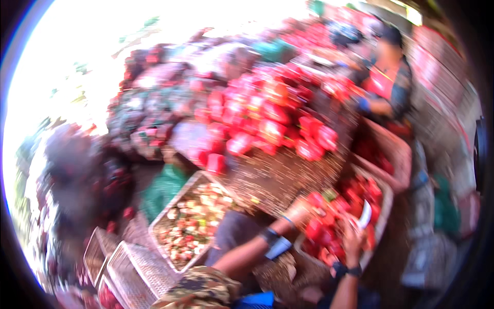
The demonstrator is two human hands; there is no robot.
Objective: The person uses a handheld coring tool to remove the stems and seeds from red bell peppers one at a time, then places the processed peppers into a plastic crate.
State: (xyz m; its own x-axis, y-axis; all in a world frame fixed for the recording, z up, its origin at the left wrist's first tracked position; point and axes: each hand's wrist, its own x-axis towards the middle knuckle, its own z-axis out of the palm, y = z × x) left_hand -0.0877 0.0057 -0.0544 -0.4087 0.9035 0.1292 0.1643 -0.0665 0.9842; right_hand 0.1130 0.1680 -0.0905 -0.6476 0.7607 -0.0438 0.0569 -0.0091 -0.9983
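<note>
My right hand is closed around the handle of a knife, its pale blade pointing up over a crate of red peppers. My left hand is over the left edge of the same crate, by the front of the work table. Its fingers are smeared by motion and lie against red peppers, so whether one is held cannot be made out. A green stem or pepper top shows just past it. On the brown, seed-strewn table top a large heap of whole red peppers lies ahead of my hands.
A pale crate of whitish-red cut pieces stands left of my knee. White baskets lie at lower left. A pink crate stands beyond the pepper crate, near a co-worker. Filled sacks line the left.
</note>
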